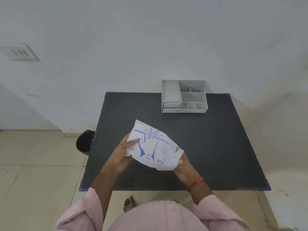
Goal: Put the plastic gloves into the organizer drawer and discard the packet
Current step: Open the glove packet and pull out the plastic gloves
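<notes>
A white packet (154, 145) printed in blue with a glove outline and "disposable polyethylene gloves" is held above the black table (208, 139). My left hand (122, 153) grips its left end, thumb on top. My right hand (182, 165) holds the lower right corner from underneath, mostly hidden by the packet. The gloves themselves are not visible. A grey organizer (184, 96) with several open compartments stands at the table's far edge; its small drawer (171, 105) at the lower left front looks slightly pulled out.
A black bin (85, 141) stands on the tiled floor just left of the table. A white wall runs behind the table, with a switch plate (20, 52) at far left. My bare foot (129, 203) shows below the table's near edge.
</notes>
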